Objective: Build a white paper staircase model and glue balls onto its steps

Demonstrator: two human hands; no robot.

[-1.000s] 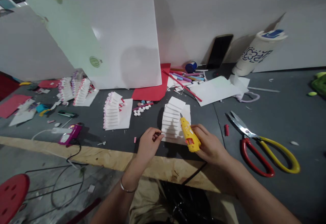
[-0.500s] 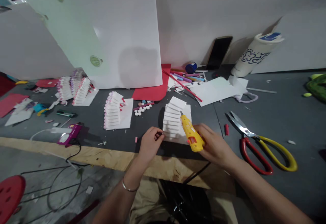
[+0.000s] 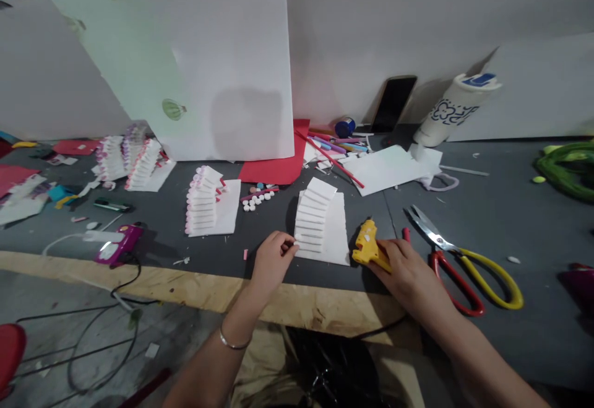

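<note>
My right hand (image 3: pixel 406 269) grips a yellow hot glue gun (image 3: pixel 366 241) by its handle, low over the dark tabletop to the right of a white card (image 3: pixel 335 238). Folded white strips (image 3: pixel 310 216) are layered like a fan of steps along the card's left half. My left hand (image 3: pixel 275 258) is closed in a pinch at the lower left edge of these strips. Whatever lies between its fingertips is too small to make out. Left of it sits a similar fan piece (image 3: pixel 204 204) edged with pink rounds. Small white discs (image 3: pixel 255 202) lie between the two pieces.
Large scissors (image 3: pixel 448 247) with red and yellow handles lie at the right. Behind stand a phone (image 3: pixel 394 104) and a white tumbler (image 3: pixel 452 111). A purple power adapter (image 3: pixel 118 244) with cables sits near the front edge. More fan pieces (image 3: pixel 143 166) stand at left.
My right hand has moved the glue gun away from the strips, right and down towards the tabletop, and its nozzle now points up and away. My left hand keeps its pinch at the strips' edge.
</note>
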